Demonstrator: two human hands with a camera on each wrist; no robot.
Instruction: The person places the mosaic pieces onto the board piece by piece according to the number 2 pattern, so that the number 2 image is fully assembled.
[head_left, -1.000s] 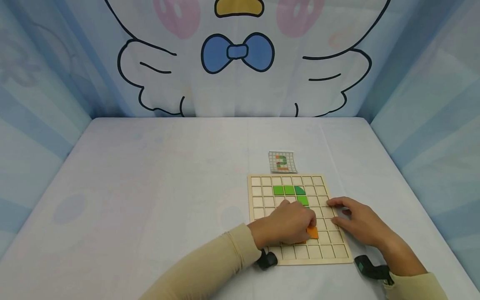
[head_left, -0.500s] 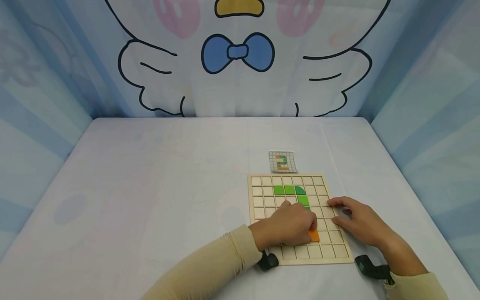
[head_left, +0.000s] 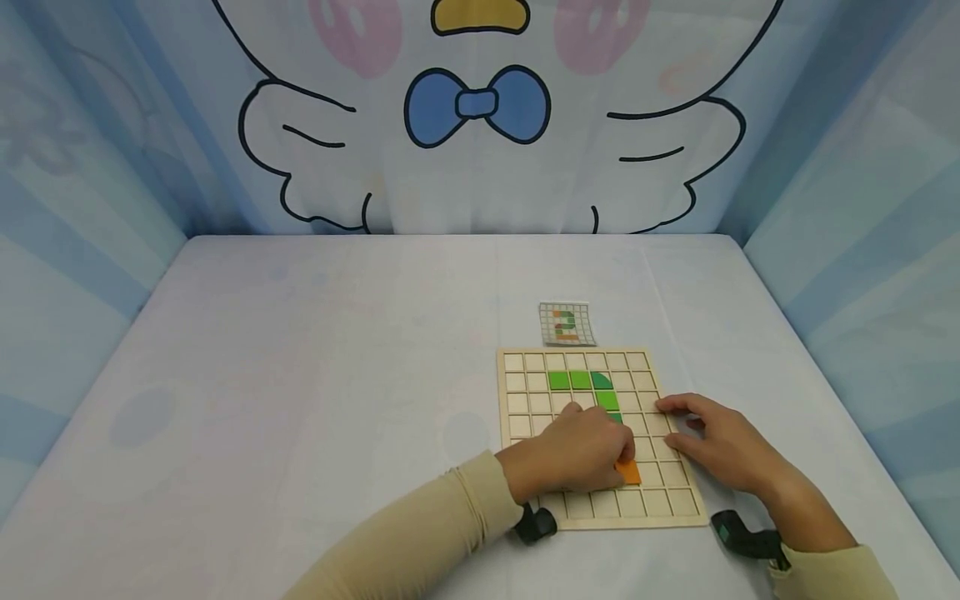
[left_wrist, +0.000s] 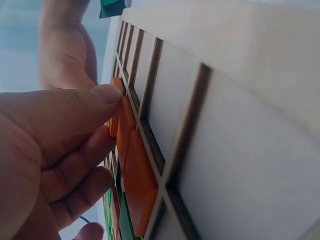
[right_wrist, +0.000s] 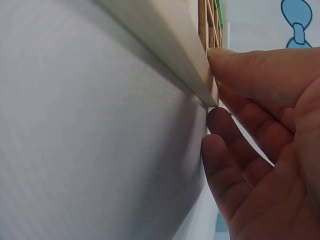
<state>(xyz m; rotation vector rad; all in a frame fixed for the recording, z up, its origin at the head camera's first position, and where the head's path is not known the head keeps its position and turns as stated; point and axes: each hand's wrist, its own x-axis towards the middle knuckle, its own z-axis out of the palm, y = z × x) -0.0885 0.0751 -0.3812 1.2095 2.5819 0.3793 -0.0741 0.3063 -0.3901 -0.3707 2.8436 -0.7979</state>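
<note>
A wooden grid board [head_left: 631,503] lies on the table. My left hand [head_left: 573,450] reaches over its lower middle and pinches an orange square tile [head_left: 630,473] between thumb and index finger. In the left wrist view, more orange tiles [left_wrist: 140,180] sit in a row beside that one, and a green tile [left_wrist: 126,217] shows lower down. Farther up the board lie light green square tiles [head_left: 558,381] and a dark green rounded tile [head_left: 602,381]. My right hand [head_left: 723,446] rests its thumb and fingers on the board's right edge. The left hand hides part of the layout.
Just beyond the board lies a small pattern card [head_left: 567,323] printed with a coloured figure on a grid. Black wrist devices [head_left: 536,525] are worn near both hands. A white cloth [head_left: 300,375] covers the table, and printed curtains [head_left: 476,183] surround it.
My left hand has shifted the orange tile slightly toward the near side of the board. Another orange piece seen under the hand earlier is now covered in the head view. My right hand stays put.
</note>
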